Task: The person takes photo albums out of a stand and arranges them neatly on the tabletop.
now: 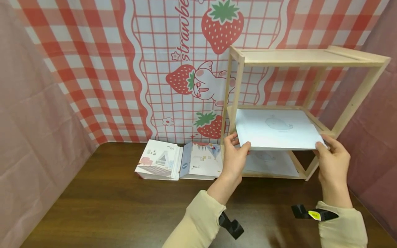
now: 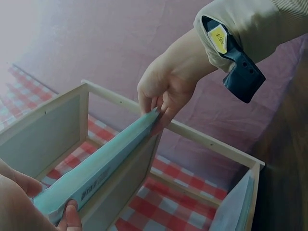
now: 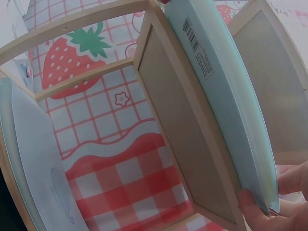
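My left hand and right hand grip a thick pad of white paper by its two near corners, thumbs on top. A faint grey whale is drawn on its top sheet. The pad lies level at the middle shelf of a small wooden rack, its front edge over the shelf's front. In the left wrist view, a barcode shows on the pad's pale blue side. From the right wrist view, the fingers of my right hand pinch one end of the pad.
Another whale-printed pad lies on the rack's bottom level, partly hidden. Left of the rack, two stacks of printed booklets, a left one and a right one, rest on the brown table. A strawberry-patterned cloth hangs behind.
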Demonstrator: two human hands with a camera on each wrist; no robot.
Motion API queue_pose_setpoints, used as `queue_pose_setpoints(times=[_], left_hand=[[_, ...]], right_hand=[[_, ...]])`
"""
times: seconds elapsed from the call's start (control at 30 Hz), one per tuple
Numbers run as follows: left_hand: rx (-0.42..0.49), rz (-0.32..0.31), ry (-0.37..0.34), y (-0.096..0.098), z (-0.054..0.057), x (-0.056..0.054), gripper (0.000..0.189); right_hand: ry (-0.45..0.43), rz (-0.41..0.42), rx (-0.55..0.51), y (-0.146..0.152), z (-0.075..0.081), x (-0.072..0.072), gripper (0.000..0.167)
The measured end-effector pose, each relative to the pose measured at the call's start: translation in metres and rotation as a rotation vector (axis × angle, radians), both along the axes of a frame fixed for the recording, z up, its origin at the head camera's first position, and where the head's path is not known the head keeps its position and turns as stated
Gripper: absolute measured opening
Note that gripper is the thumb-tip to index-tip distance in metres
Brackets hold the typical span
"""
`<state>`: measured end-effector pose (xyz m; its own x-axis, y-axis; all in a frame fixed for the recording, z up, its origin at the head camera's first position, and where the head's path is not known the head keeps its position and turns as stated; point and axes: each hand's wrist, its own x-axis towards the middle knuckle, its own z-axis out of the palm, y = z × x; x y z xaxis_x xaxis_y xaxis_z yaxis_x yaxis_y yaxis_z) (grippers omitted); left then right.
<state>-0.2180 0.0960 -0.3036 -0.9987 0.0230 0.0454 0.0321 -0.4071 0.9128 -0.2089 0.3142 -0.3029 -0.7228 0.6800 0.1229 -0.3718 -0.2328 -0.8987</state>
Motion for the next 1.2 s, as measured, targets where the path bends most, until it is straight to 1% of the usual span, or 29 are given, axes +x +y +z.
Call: queue_pose_setpoints(times=[0.17,0.37,0.47,0.67,0.87,0.97,1.03,1.2], left_hand=[[-0.019,0.007,-0.013,-0.001,-0.001,0.000,0.043],[-0.049,-0.021,-0.039,-0.002,-0.004,0.002,0.044],[-0.053,-0.028,-0.021,-0.003,-0.006,0.001,0.045],[-0.043,-0.059,-0.005,-0.006,-0.009,0.000,0.050],[-0.036,-0.068,0.006,-0.005,-0.013,-0.001,0.048],[-0.042,-0.073,0.000,-0.003,-0.016,0.000,0.049],[-0.055,-0.073,-0.011,-0.002,-0.018,0.001,0.048],[-0.113,-0.060,-0.020,0.001,-0.024,0.000,0.033]], right_hand=[[0.017,0.010,-0.033,0.000,-0.001,0.002,0.028],[0.016,0.016,-0.066,0.001,-0.004,0.004,0.031],[0.010,0.012,-0.090,0.001,-0.005,0.004,0.032],[-0.014,-0.003,-0.103,-0.001,-0.007,0.005,0.044],[0.018,-0.031,-0.167,-0.004,-0.009,0.004,0.038],[0.022,-0.041,-0.179,-0.005,-0.011,0.004,0.039],[0.003,-0.055,-0.181,-0.006,-0.012,0.004,0.042],[-0.089,-0.089,-0.149,-0.008,-0.015,0.002,0.048]])
